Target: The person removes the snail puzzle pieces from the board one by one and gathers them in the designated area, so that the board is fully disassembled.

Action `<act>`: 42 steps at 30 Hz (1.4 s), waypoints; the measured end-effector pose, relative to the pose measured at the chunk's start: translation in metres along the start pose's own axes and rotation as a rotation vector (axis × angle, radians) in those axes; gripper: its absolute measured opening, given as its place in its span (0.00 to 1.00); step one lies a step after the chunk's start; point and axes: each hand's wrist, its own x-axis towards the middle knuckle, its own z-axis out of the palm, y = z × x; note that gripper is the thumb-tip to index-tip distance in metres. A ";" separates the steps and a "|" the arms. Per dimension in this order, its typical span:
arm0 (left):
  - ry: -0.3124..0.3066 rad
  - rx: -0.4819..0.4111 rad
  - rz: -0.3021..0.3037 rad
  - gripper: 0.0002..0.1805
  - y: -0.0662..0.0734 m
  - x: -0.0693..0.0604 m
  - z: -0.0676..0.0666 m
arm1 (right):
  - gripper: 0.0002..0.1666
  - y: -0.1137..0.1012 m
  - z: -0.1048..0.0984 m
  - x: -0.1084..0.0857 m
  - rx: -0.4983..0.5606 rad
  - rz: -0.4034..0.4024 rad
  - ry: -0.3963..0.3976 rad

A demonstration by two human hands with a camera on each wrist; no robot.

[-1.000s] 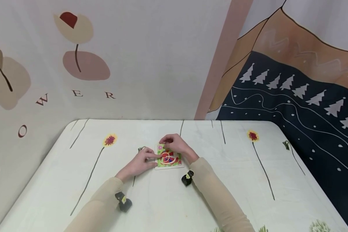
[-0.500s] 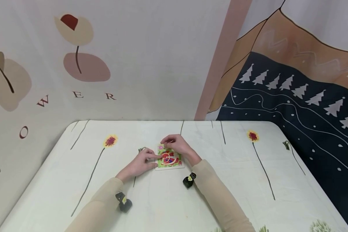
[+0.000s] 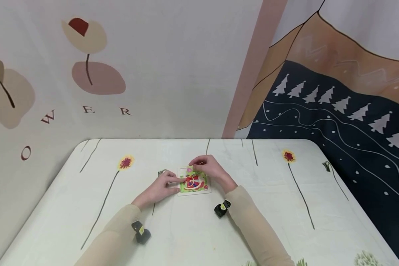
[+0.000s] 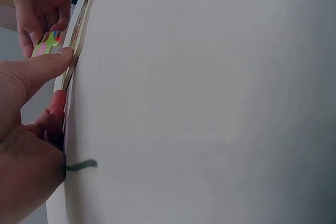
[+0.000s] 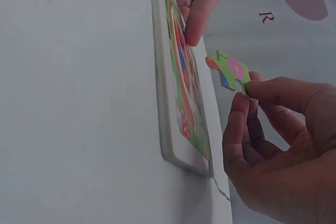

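Observation:
A jigsaw puzzle [image 3: 193, 187] with a red, blue and green picture lies in a pale tray [image 5: 167, 148] on the table. Between thumb and fingertips my right hand [image 3: 210, 167] pinches a puzzle piece [image 5: 233, 72], green with a pink flower. In the right wrist view the piece is held apart from the puzzle, above its far part. My left hand [image 3: 161, 186] is at the tray's left side, with one finger stretched over the puzzle and touching its face. The thumb sits by the tray's left edge, and the other fingers are partly hidden.
A white cloth with printed flowers [image 3: 126, 162] covers the table [image 3: 173, 236]. Behind it hangs a pale printed curtain [image 3: 173, 74], with a dark tree-patterned cloth [image 3: 299, 107] at right. Black wrist cameras [image 3: 222, 209] sit on both sleeves.
My right hand has moved slightly right and lifted the flower piece from the puzzle's upper left part. The left hand stays nearly still on the puzzle.

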 end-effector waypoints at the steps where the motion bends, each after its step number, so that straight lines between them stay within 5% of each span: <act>1: 0.000 0.003 -0.001 0.18 0.000 0.000 0.000 | 0.10 0.000 -0.001 -0.001 -0.003 -0.005 0.001; 13: 0.011 0.026 0.052 0.18 0.001 0.000 -0.002 | 0.10 0.005 -0.022 -0.009 0.008 -0.004 0.042; 20: -0.006 -0.003 0.000 0.19 0.003 0.000 -0.003 | 0.10 0.008 -0.033 -0.014 -0.019 -0.003 0.058; 30: -0.013 -0.012 -0.007 0.20 -0.001 -0.001 -0.003 | 0.10 0.017 -0.052 -0.023 -0.087 -0.071 0.045; 42: -0.018 0.018 -0.002 0.19 -0.002 0.000 -0.002 | 0.10 0.032 -0.073 -0.030 -0.103 -0.035 0.072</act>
